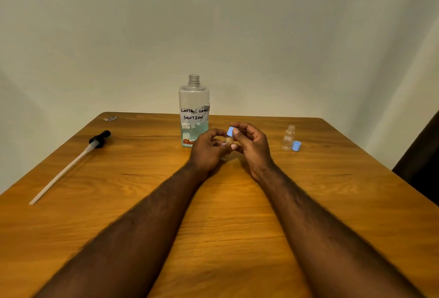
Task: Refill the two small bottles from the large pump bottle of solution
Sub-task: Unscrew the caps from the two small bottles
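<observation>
Table (pixel 228 205): wooden, orange-brown grain, rounded far corners.
Centre back: large bottle (pixel 194 107), upright, neck open, handwritten label, pale liquid low inside.
Left: pump head (pixel 99 139), black, lying on its side, its long pale tube (pixel 61 174) running toward the near left edge.
Right: small bottle (pixel 288 138), clear, upright, uncapped; blue cap (pixel 296 146) touching its base.
Far left corner: small pale scrap (pixel 110 118), too small to identify.

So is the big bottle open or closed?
Open: the big bottle has a bare threaded neck, and its black pump lies on the table to the left.
</observation>
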